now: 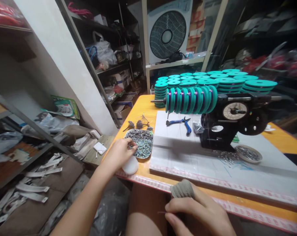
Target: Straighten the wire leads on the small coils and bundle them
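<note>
My left hand (122,150) is over the near left part of a tray (152,149) of screws (143,147) and dark small pieces (138,133), its fingers curled together at the screws; whatever is between them is too small to make out. A white round object (130,165) lies under that hand. Near the table's front edge, my right hand (200,209) pinches a thin, wire-like piece (161,212) between thumb and forefinger. Grey-green wrapping (182,189) covers one of its fingers.
A black winding machine (219,124) holds a row of teal discs (191,100) on its shaft, with stacked teal spools (219,80) behind. Blue-handled pliers (181,123) lie on the white board (175,147). A round dish (248,153) of small metal parts sits at the right.
</note>
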### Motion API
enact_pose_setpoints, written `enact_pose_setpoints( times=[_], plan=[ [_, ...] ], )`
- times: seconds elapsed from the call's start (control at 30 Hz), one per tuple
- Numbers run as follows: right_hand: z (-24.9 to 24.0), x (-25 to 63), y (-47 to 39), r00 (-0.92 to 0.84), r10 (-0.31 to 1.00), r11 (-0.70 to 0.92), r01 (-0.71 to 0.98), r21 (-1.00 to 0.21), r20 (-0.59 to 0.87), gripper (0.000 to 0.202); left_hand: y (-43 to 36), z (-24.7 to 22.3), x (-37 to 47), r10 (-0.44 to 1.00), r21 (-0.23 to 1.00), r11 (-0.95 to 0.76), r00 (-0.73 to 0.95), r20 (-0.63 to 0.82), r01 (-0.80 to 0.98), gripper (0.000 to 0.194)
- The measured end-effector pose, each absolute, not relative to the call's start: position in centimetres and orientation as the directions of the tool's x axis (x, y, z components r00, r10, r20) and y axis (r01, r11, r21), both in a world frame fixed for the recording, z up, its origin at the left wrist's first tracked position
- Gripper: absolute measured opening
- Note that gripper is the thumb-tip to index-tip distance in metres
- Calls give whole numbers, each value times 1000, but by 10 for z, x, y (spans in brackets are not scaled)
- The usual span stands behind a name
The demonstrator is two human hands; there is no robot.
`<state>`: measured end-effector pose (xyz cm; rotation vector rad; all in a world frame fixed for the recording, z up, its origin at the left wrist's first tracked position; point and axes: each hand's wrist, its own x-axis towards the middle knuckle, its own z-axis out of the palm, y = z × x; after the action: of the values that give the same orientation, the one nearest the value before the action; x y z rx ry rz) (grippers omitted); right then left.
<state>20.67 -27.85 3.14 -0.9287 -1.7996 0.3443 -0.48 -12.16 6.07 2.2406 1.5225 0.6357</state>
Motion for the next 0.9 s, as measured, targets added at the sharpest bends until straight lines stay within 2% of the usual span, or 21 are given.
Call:
enact_pose_setpoints(
  times=[0.1,0.17,0.2,0.27,0.3,0.33,0.37,0.43,0.5,0.57,0.63,0.9],
  plan=[
    [22,205,-272,-180,696,688,446,-573,695,11,-130,66,-3,938,554,-338,228,261,760,12],
    [17,205,-269,-175,677,696,467,-546,714,14,-146,67,0,939,605,-315,147,311,732,9],
    [17,204,-268,-172,671,700,469,-539,722,16,-158,67,3,940,633,-306,121,318,711,9],
    [19,201,-269,-140,677,692,456,-560,722,19,-187,60,12,961,763,-263,92,261,590,15],
    [21,199,-271,-103,697,672,439,-597,709,19,-204,54,19,975,845,-223,109,195,487,20],
    [23,197,-273,-62,731,638,415,-649,679,17,-219,47,26,992,979,-77,112,57,190,24],
    [26,195,-276,-21,771,594,385,-707,636,15,-234,39,33,986,992,96,143,-83,-83,28],
    [29,190,-279,24,843,503,322,-802,538,12,-256,25,47,940,841,337,200,-276,-423,34],
    [31,186,-280,19,892,430,269,-862,451,12,-269,16,57,900,708,430,201,-387,-560,37],
    [31,183,-279,0,927,367,219,-904,376,13,-274,11,61,884,661,446,184,-429,-604,37],
    [32,182,-277,-20,944,326,187,-927,328,14,-275,9,62,892,663,431,176,-417,-612,36],
    [36,182,-275,-44,953,302,218,-928,300,17,-277,13,60,920,701,378,159,-359,-604,38]
  ],
)
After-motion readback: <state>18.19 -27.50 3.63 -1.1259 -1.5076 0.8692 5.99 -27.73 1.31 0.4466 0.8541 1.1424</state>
